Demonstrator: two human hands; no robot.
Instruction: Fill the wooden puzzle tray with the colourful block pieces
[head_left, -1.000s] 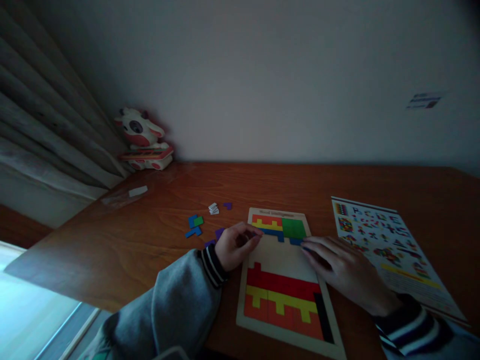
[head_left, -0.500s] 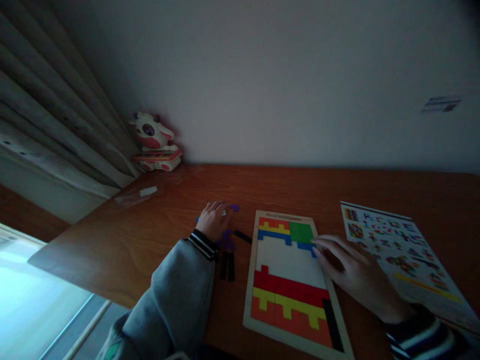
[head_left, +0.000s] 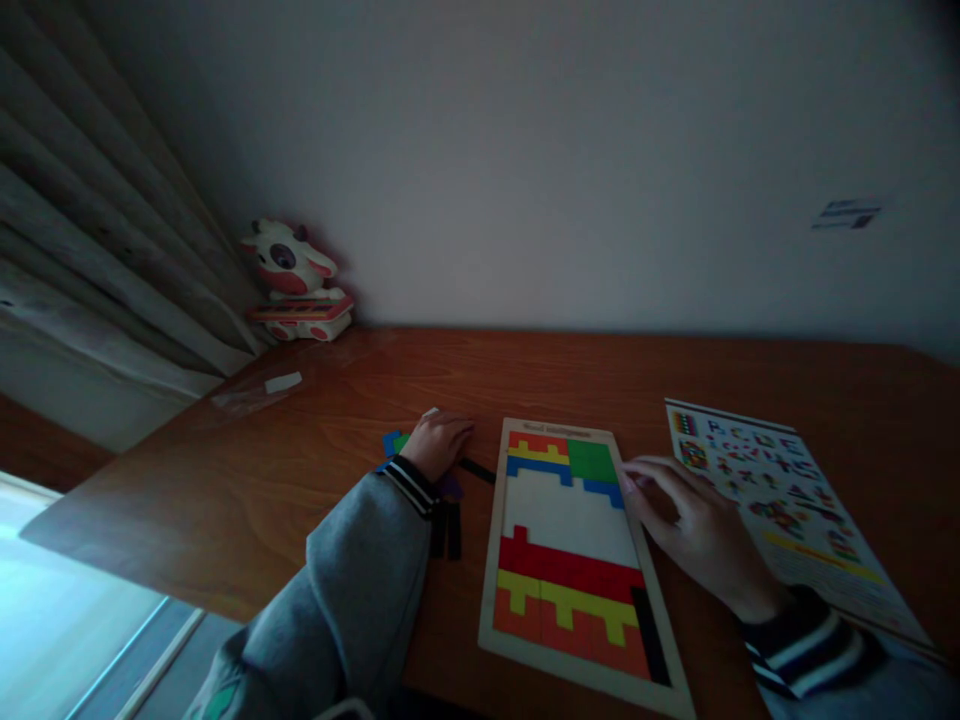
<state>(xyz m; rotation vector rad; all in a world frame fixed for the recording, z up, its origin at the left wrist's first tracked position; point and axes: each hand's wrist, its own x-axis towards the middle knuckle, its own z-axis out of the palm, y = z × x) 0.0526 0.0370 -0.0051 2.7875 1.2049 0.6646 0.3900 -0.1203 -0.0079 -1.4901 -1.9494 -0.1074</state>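
Observation:
My left hand (head_left: 439,443) lies palm down over loose puzzle pieces on the left, fingers stretched out flat. Under and beside it are a blue piece (head_left: 391,443), a green piece (head_left: 402,441), a purple piece (head_left: 451,486) and black strips (head_left: 454,531); the hand hides part of this pile. The wooden puzzle board (head_left: 489,590) holds orange, yellow, blue and green pieces at its far end, with red, yellow, orange and black ones at its near end. White base shows between them. My right hand (head_left: 694,525) pinches the board's right rim with thumb and forefinger, beside a blue piece (head_left: 604,491).
A printed pattern sheet (head_left: 780,490) lies right of the board, partly behind my right hand. A toy cow with a keyboard (head_left: 300,285) stands at the back left near the curtain (head_left: 97,230). A white scrap (head_left: 283,382) lies near the table's left edge.
My left hand has turned, its fingers now reaching right over the purple pieces, and blue and green ones show behind it. My right fingertips have moved off the blue piece to the board's rim.

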